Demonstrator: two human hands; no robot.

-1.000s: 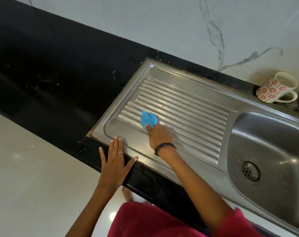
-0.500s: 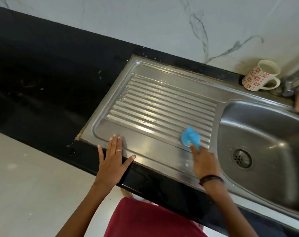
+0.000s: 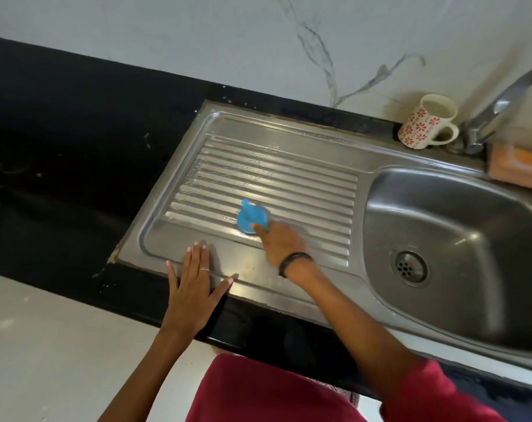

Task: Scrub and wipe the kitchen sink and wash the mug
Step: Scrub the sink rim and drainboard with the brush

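Blue scrubber [image 3: 252, 220], pressed by the right hand [image 3: 281, 243], should follow the sink [image 3: 289, 138] ridges lengthwise; left hand [image 3: 194, 287] braces flat, fingers straight.

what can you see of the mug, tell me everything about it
The mug is white with a red flower pattern and looks ceramic. It stands upright at the back of the black counter, against the marble wall, between the sink's drainboard and the tap. Its loop handle points toward the tap. No hand touches it. Its inside looks pale; contents cannot be told.
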